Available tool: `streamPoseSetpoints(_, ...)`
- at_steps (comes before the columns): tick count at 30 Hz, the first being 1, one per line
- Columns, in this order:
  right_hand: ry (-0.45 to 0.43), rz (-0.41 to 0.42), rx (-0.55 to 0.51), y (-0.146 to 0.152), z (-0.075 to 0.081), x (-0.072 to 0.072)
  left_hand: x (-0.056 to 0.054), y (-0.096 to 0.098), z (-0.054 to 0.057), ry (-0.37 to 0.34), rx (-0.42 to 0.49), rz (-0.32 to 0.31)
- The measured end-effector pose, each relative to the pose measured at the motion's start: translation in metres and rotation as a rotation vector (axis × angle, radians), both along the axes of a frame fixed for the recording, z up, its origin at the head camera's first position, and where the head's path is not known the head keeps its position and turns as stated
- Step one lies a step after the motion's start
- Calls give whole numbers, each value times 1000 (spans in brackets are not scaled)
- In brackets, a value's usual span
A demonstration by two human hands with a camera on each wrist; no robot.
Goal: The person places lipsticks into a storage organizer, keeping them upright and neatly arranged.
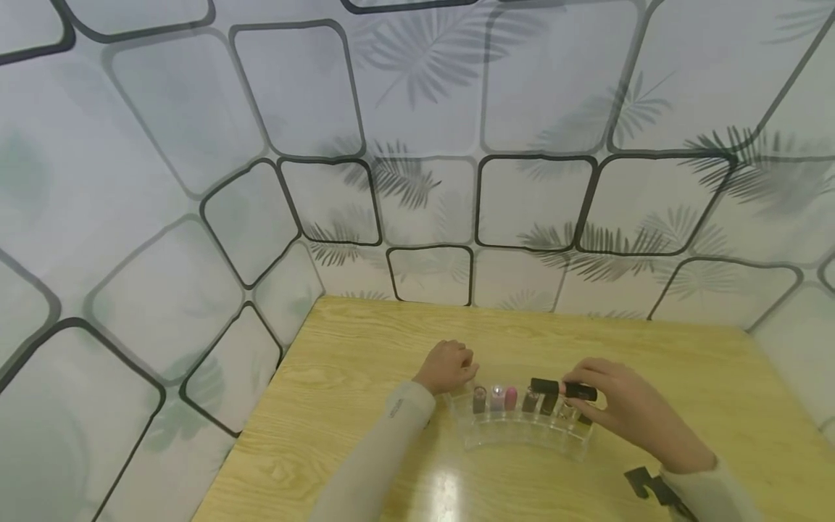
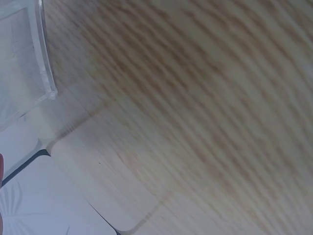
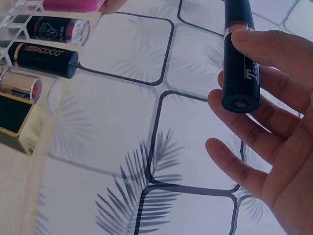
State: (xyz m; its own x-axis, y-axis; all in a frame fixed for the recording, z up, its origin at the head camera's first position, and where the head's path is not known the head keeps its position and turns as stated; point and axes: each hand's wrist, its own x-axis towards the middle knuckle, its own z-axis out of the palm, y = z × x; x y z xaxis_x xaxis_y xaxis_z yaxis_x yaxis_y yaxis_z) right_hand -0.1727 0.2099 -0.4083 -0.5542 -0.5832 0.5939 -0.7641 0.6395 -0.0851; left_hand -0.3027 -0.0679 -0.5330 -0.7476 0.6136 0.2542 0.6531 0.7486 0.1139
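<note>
My right hand (image 1: 629,406) pinches a black lipstick tube (image 3: 240,73) between thumb and fingers, holding it above the right end of a clear acrylic stand (image 1: 502,437). A thin rosy band shows between the tube's two black parts. My left hand (image 1: 446,366) lies loosely curled beside the stand's back left corner, with nothing visible in it; part of its fingers is hidden. Several lipsticks sit in the stand, among them a pink one (image 1: 511,399), a black one with gold lettering (image 3: 44,58) and a square black-and-gold one (image 3: 12,120).
The stand curves across a wood-grain table (image 1: 365,341). Behind and left of the table rises a patterned wall (image 1: 430,203) with leaf prints and dark outlined squares. A black strap piece (image 1: 642,482) hangs by the right wrist.
</note>
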Motion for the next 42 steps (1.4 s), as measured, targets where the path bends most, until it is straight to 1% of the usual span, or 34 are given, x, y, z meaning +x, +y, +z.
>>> streamPoseSetpoints(5, 9, 35, -19, -7, 5, -4, 1, -1, 4, -28, -21, 25)
streamPoseSetpoints(10, 6, 31, -26, -11, 11, -6, 3, -2, 8, -15, -37, 25)
streamPoseSetpoints(14, 3, 34, -28, -13, 14, -7, 4, -4, 10, 4, -10, 33)
streamPoseSetpoints(16, 5, 37, -29, -13, 16, -7, 5, -5, 14, 23, 26, 40)
streamPoseSetpoints(19, 11, 43, -39, -14, 18, -7, 10, -5, 25, 63, 103, 40)
streamPoseSetpoints(23, 21, 45, -51, -15, 20, -8, 22, 1, 48, 135, 216, 5)
streamPoseSetpoints(26, 29, 43, -58, -15, 21, -8, 36, 8, 68, 203, 294, -53)
streamPoseSetpoints(29, 27, 50, -73, -16, 22, -8, 52, 17, 86, 242, 355, -132)
streamPoseSetpoints(31, 24, 52, -83, -15, 22, -8, 62, 21, 97, 241, 376, -180)
streamPoseSetpoints(33, 25, 54, -92, -16, 22, -8, 72, 25, 106, 223, 387, -222)
streamPoseSetpoints(35, 27, 54, -103, -17, 20, -8, 80, 28, 112, 198, 395, -249)
streamPoseSetpoints(39, 24, 54, -122, -18, 18, -5, 92, 31, 122, 165, 415, -282)
streamPoseSetpoints(42, 15, 57, -146, -21, 15, -3, 96, 33, 126, 172, 435, -296)
